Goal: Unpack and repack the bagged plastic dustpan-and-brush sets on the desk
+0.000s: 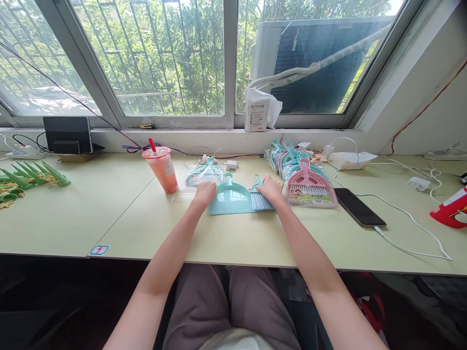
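As I log it remotely, hands apart: one turquoise plastic dustpan [230, 199] on the pale-green tabletop [233, 238], left hand [206, 192] at its left edge, grip unclear, apparently steadying it; one turquoise, blue-bristled brush [260, 201] alongside, right hand [272, 189] clasping near its handle, presumably for control.

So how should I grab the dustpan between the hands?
Probably by its handle, from above: that narrow part sticks out from the wide, flat-lying dustpan toward the window, uncovered, while the left hand is at the left edge.
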Demonstrator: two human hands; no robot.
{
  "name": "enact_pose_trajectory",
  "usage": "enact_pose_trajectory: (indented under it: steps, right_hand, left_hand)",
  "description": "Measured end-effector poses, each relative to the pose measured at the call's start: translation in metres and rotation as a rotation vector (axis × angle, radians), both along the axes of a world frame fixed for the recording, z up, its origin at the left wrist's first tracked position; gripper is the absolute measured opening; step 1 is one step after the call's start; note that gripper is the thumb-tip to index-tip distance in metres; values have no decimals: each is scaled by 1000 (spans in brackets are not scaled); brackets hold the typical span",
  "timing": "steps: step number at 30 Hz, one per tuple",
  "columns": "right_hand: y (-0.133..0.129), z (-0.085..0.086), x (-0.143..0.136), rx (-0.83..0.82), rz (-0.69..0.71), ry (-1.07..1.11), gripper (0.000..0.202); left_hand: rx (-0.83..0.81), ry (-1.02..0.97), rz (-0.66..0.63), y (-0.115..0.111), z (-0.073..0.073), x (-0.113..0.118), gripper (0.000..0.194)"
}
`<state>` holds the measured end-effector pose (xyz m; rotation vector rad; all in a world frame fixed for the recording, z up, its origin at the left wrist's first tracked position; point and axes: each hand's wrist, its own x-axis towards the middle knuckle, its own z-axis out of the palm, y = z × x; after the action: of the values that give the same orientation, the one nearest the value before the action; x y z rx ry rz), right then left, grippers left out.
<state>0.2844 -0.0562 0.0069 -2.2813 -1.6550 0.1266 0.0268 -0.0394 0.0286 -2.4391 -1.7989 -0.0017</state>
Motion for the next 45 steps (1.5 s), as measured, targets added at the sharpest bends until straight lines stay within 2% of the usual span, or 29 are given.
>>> enact_pose_trajectory:
  steps: [4, 11, 16, 19, 22, 25, 31, 34, 36, 39, 45]
  right_hand:
    - [0, -5, 6, 18, 5, -19, 40]
    - [0, -4, 5, -46, 35, 17, 45]
    - [-6, 3, 2, -113, 29, -172, 42]
    - [-9, 7, 1, -137, 16, -237, 40]
    - [-9, 10, 1, -106, 7, -241, 40]
    - [-7, 10, 2, -9, 91, -195, 34]
    - [-5, 9, -3, 246, 441, -47, 27]
    - [-9, 7, -8, 328, 490, -63, 31]
    - [-14, 6, -12, 375, 481, -101, 35]
    - [-20, 7, -19, 415, 478, -122, 38]
    - [-28, 14, -34, 428, 414, -65, 40]
  left_hand:
    - [25, -11, 29, 2, -2, -1, 31]
    - [186, -133, 21, 0, -4, 2, 31]
    - [135, -91, -24, 3, -9, 1, 18]
    - [115, -168, -40, 6, -11, 0, 15]
    - [119, -401, -49, 10, -10, -1, 14]
    - [174, -750, 18, 16, -6, -4, 16]
    - [295, -1300, 387, 31, 2, -26, 26]
    - [352, -1484, 544, 37, 3, -39, 31]
    - [391, -1558, 585, 40, 3, -44, 32]
    - [385, -1626, 495, 40, 1, -39, 31]
    - [41, -1668, -2, 18, -1, 4, 39]
